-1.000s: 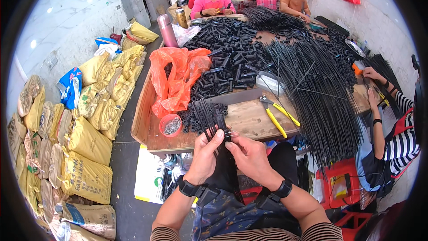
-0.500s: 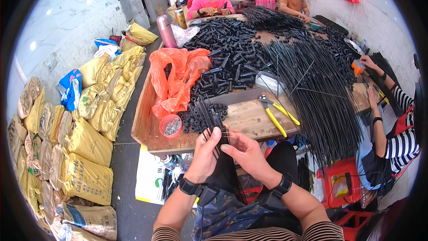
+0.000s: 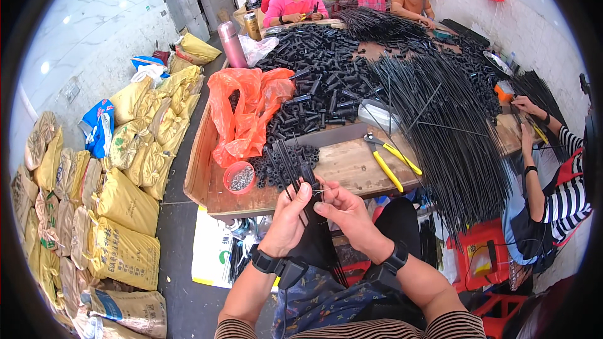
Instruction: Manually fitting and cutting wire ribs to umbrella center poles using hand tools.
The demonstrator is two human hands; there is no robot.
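Observation:
My left hand point(image 3: 286, 221) is closed around several thin black rods point(image 3: 323, 248), which run down toward my lap. A dark cylindrical fitting point(image 3: 308, 172) shows at the top of this bundle, just above my thumb. Close beside it, my right hand point(image 3: 352, 218) is pinched with thumb and fingertips on a thin, light wire-like piece point(image 3: 320, 190) next to the rods. Its exact kind is too small to tell. Beyond my hands lies a heap of small black rings point(image 3: 282, 169), with a red bowl point(image 3: 254, 177) of small metal pieces to its left.
Yellow-handled cutters point(image 3: 392, 162) lie on the wooden table point(image 3: 342, 166). Orange plastic bag point(image 3: 251, 113), pink flask point(image 3: 232, 45), and clear container point(image 3: 378, 115) stand around black tubes point(image 3: 320, 81). Long black rods point(image 3: 452, 144) overhang the right edge. A co-worker's striped sleeve point(image 3: 562, 207) is at right; filled sacks point(image 3: 125, 254) line the left.
My right fingertips have shifted slightly at the thin wire-like piece, while my left hand keeps its grip on the rods. The co-worker's hands at right have moved a little.

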